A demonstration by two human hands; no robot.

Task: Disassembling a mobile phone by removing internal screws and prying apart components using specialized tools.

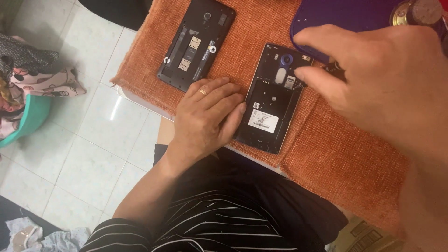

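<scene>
At the far left, on the white tiled floor (93, 135), lie a teal bowl (28, 119) and some patterned cloth (42, 77). On the orange woven mat (336, 154) rests a black opened phone (196, 44) with its back cover off, long axis tilted, top end up and to the right. Next comes the left hand (207, 114), lying flat with fingers extended and close together, a ring on one finger; its fingertips touch the left edge of a second opened phone (273, 98). This phone lies with its camera end away from the person, long axis leaning slightly right. The right hand (373, 79) hovers over its upper right corner, fingers curled, pinching a small dark part there; I cannot tell what it is. A purple tray (345, 16) stands just behind.
</scene>
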